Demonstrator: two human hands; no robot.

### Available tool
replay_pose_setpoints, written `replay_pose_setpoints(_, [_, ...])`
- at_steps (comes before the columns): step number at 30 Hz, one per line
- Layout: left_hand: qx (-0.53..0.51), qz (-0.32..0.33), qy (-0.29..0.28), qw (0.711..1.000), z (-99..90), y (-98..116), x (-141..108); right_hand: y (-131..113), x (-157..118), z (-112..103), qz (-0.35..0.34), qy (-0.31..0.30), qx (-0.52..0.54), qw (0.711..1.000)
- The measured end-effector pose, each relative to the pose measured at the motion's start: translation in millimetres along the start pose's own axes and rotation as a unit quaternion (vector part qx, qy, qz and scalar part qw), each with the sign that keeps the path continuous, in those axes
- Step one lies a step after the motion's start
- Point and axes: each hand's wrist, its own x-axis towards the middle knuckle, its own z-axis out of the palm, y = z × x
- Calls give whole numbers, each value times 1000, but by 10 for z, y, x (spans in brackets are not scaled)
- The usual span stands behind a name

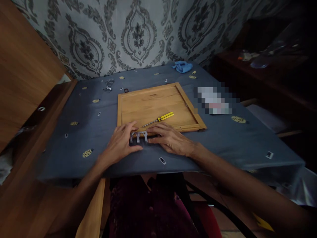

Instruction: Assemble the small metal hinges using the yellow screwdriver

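A framed wooden cabinet door (153, 107) lies flat on the cloth-covered table. A silvery metal hinge (138, 136) with several prongs sits at its near edge, left of the middle. My left hand (121, 140) is curled round the hinge's left end, fingertips on the door's edge and thumb stretched out below. From the other side my right hand (169, 138) has its thumb and fingers at the hinge's right end. Both hands partly cover the hinge. On the door, just beyond my right fingers, lies a screwdriver (159, 119) with a yellow and black handle.
More metal hinges (108, 86) lie at the table's back left. A blue cloth (182, 66) is crumpled at the back, and a blurred-out packet (214, 100) lies right of the door. Wooden furniture (27, 76) stands along the left side. A patterned curtain (111, 33) hangs behind.
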Motion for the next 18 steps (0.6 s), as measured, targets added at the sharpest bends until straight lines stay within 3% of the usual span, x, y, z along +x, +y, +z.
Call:
replay_pose_setpoints(9, [71, 35, 1, 997, 143, 107, 109, -4, 9, -9, 7, -9, 14, 1000])
replay_pose_setpoints(18, [48, 10, 21, 999, 181, 128, 132, 7, 7, 15, 12, -2, 20, 1000])
